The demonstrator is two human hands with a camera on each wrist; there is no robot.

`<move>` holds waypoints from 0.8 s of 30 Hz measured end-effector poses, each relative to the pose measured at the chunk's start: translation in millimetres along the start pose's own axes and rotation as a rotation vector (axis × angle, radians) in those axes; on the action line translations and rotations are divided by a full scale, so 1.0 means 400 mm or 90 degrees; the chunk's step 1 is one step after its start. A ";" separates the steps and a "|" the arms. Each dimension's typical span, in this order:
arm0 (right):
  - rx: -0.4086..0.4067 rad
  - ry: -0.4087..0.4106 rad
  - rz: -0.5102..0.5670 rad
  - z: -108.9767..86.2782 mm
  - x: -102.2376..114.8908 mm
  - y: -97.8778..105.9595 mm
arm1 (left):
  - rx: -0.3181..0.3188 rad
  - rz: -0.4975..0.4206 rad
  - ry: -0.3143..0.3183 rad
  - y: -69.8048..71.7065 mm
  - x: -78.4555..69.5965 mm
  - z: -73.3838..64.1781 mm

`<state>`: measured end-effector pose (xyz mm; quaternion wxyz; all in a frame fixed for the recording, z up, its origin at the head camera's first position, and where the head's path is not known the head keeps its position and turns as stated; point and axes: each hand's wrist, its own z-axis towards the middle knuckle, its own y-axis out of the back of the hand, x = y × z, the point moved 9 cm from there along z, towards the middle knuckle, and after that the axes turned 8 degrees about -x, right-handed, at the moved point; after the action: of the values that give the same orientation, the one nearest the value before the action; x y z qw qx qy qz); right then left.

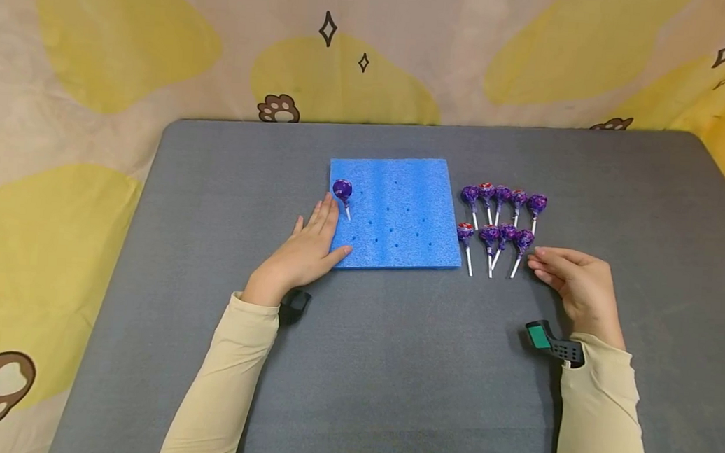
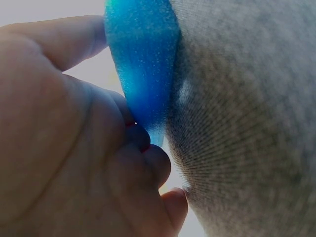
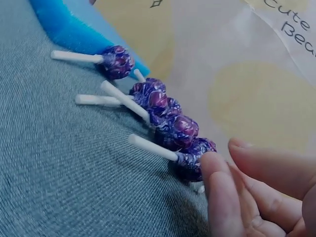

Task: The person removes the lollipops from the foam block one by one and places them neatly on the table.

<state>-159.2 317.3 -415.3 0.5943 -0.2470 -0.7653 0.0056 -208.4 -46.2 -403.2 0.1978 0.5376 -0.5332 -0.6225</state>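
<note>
My left hand [image 1: 304, 250] lies along the left edge of a blue foam board [image 1: 401, 212] with small holes, its fingers extended and the thumb on the near corner. In the left wrist view, the thumb and fingertips touch the side of the foam. One purple-wrapped lollipop [image 1: 342, 189] stands in the board near the left fingertips. My right hand [image 1: 576, 280] is beside the right end of the near row of lollipops, closest to the end lollipop [image 1: 523, 240]. Its fingers are loosely bent, with the thumb apart and nothing visibly held.
Several lollipops lie in two rows right of the board: a far row [image 1: 502, 194] and a near row [image 1: 489, 234], white sticks toward me. All rests on a grey table [image 1: 390, 369]. A patterned yellow and cream cloth [image 1: 379, 80] hangs behind it.
</note>
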 end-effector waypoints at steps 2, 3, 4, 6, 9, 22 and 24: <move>-0.010 -0.002 0.018 -0.001 0.002 0.002 | 0.000 0.001 -0.001 0.000 -0.001 -0.001; -0.014 -0.002 0.023 -0.001 0.003 0.002 | 0.000 0.002 -0.002 0.001 -0.002 -0.001; -0.017 -0.002 0.027 -0.002 0.005 0.001 | 0.000 0.002 -0.003 0.001 -0.002 -0.001; -0.013 0.000 0.037 -0.004 0.009 -0.006 | 0.000 0.002 -0.002 0.002 -0.003 -0.002; 0.001 0.016 0.054 -0.008 0.020 -0.024 | 0.000 0.003 -0.002 0.003 -0.003 -0.003; 0.106 0.093 -0.038 -0.022 0.024 -0.216 | 0.001 0.004 0.002 0.003 0.001 -0.004; 0.115 0.089 -0.055 -0.020 0.018 -0.242 | 0.001 0.002 0.000 0.001 0.001 -0.004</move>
<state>-189.1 232.6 -377.1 0.6661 -0.1591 -0.7280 0.0319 -207.5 -47.4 -402.7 0.1986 0.5370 -0.5349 -0.6213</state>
